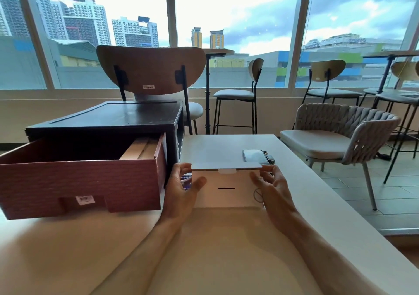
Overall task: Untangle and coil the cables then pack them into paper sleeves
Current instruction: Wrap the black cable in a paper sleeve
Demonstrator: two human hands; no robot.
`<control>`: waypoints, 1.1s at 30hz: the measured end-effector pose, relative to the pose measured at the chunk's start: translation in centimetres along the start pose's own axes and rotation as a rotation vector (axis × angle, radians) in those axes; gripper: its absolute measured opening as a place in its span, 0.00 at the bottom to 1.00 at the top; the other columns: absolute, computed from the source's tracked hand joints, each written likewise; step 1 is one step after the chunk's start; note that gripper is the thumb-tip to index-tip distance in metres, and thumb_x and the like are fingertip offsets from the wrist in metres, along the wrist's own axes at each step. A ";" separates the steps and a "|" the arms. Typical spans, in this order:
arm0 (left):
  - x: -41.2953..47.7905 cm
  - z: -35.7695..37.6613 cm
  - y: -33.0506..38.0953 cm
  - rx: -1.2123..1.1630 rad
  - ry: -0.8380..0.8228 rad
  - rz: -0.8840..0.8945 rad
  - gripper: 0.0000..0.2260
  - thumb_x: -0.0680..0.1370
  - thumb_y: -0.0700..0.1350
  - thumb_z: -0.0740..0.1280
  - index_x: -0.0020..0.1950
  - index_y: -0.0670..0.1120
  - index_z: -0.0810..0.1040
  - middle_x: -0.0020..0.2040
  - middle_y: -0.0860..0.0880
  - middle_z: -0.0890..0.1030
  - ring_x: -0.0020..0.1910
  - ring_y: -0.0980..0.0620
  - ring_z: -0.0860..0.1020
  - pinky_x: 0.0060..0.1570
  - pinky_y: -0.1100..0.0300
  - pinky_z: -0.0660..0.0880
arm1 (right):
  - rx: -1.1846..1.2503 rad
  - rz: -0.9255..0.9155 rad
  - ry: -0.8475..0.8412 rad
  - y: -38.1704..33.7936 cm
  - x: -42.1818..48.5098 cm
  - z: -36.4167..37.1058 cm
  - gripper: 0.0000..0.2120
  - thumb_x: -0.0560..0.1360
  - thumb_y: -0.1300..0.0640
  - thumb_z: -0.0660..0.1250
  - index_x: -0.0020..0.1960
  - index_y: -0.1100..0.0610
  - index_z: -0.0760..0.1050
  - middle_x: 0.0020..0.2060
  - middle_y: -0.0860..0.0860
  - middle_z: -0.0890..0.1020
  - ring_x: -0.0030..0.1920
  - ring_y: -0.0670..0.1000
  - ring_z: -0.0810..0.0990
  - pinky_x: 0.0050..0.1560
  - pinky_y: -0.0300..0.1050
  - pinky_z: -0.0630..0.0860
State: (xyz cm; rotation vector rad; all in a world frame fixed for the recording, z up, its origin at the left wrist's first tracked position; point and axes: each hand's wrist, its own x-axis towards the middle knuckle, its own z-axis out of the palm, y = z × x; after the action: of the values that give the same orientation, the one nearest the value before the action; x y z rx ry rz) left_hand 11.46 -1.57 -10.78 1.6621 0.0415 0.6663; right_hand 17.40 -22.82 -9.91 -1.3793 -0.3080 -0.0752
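A pale paper sleeve (226, 198) stands on the cream table (215, 249) in front of me, its flap (226, 165) lifted flat and a short dark slot in its front. My left hand (182, 188) grips the sleeve's left edge, thumb on the front and fingers up by the flap. At the right edge my right hand (271, 188) holds it the same way. A thin looped cord (258, 195) shows by the right palm; I cannot tell whether it is a cable. What the sleeve holds is hidden.
A black cabinet (108, 118) sits at the left with its red drawer (79, 181) pulled out, brown paper items (141, 150) inside. A phone (254, 155) lies behind the sleeve. A printed blue item (186, 180) peeks out behind my left hand. Chairs and stools stand beyond the table.
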 end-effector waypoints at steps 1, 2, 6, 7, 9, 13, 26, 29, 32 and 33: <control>-0.1 0.0 0.0 0.014 -0.018 0.015 0.23 0.73 0.51 0.77 0.63 0.56 0.72 0.60 0.57 0.77 0.58 0.59 0.77 0.53 0.67 0.75 | -0.009 0.007 -0.005 0.1 0.1 0.0 0.08 0.80 0.60 0.65 0.59 0.56 0.73 0.52 0.55 0.84 0.50 0.53 0.84 0.53 0.55 0.81; 0.0 -0.1 0.0 0.024 -0.027 0.028 0.25 0.71 0.56 0.77 0.64 0.57 0.72 0.60 0.58 0.77 0.58 0.60 0.77 0.52 0.70 0.74 | -0.008 0.012 -0.014 0.1 0.2 -0.1 0.07 0.81 0.59 0.64 0.59 0.54 0.74 0.53 0.55 0.84 0.50 0.52 0.84 0.53 0.55 0.81; -0.2 -0.1 0.0 0.058 -0.024 0.070 0.34 0.64 0.69 0.71 0.67 0.55 0.76 0.62 0.57 0.77 0.56 0.67 0.77 0.50 0.76 0.71 | 0.060 0.044 -0.041 0.1 0.3 0.2 0.15 0.85 0.54 0.55 0.60 0.53 0.80 0.54 0.56 0.85 0.50 0.51 0.84 0.52 0.52 0.79; -0.2 -0.1 0.1 0.064 -0.026 0.072 0.32 0.67 0.67 0.71 0.67 0.54 0.77 0.62 0.55 0.78 0.57 0.66 0.77 0.51 0.75 0.72 | 0.077 0.056 -0.032 0.1 0.3 0.2 0.17 0.85 0.52 0.53 0.60 0.53 0.80 0.54 0.56 0.85 0.51 0.51 0.85 0.51 0.51 0.80; 0.0 -0.1 0.0 0.048 -0.027 0.055 0.24 0.72 0.61 0.74 0.65 0.53 0.78 0.63 0.53 0.79 0.60 0.58 0.78 0.57 0.69 0.74 | 0.076 0.070 -0.045 0.2 0.3 0.4 0.20 0.85 0.45 0.51 0.63 0.52 0.78 0.56 0.55 0.85 0.54 0.51 0.84 0.54 0.51 0.80; -0.1 0.0 0.0 0.000 -0.070 -0.008 0.22 0.68 0.58 0.77 0.61 0.59 0.80 0.59 0.50 0.83 0.59 0.50 0.81 0.64 0.46 0.76 | -0.087 0.071 -0.117 0.7 0.5 0.1 0.33 0.72 0.33 0.62 0.74 0.45 0.68 0.68 0.51 0.77 0.62 0.49 0.76 0.60 0.49 0.75; -0.6 0.1 1.0 -0.033 -0.203 -0.098 0.11 0.79 0.49 0.71 0.60 0.55 0.77 0.53 0.37 0.83 0.48 0.41 0.84 0.52 0.45 0.81 | -0.025 -0.032 -0.081 0.2 0.1 0.2 0.20 0.78 0.58 0.70 0.69 0.50 0.74 0.55 0.46 0.85 0.54 0.48 0.84 0.50 0.42 0.80; -0.8 0.4 1.2 -0.073 -0.127 -0.086 0.11 0.78 0.45 0.71 0.59 0.50 0.76 0.50 0.41 0.84 0.45 0.46 0.85 0.44 0.52 0.82 | -0.044 -0.016 -0.074 0.0 0.0 0.2 0.30 0.71 0.46 0.75 0.71 0.45 0.72 0.65 0.49 0.78 0.62 0.47 0.79 0.65 0.49 0.74; -0.7 0.8 1.0 -0.064 -0.020 -0.067 0.11 0.78 0.45 0.71 0.58 0.49 0.74 0.50 0.46 0.82 0.45 0.50 0.83 0.39 0.58 0.81 | 0.041 0.048 -0.124 0.1 0.1 -0.1 0.44 0.66 0.42 0.78 0.77 0.45 0.62 0.68 0.50 0.76 0.64 0.50 0.78 0.67 0.52 0.72; -0.7 0.9 1.0 -0.066 0.014 -0.065 0.12 0.78 0.45 0.71 0.59 0.47 0.73 0.51 0.46 0.81 0.44 0.52 0.83 0.38 0.60 0.80 | 0.079 0.070 -0.150 0.1 0.2 -0.1 0.44 0.69 0.46 0.76 0.78 0.46 0.58 0.65 0.50 0.79 0.62 0.50 0.80 0.64 0.51 0.74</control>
State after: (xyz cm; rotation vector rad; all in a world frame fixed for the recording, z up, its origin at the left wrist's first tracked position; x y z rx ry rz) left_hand 10.97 -2.88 -10.14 1.5858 0.0821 0.6233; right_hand 17.64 -22.88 -10.01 -1.3182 -0.3836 0.0985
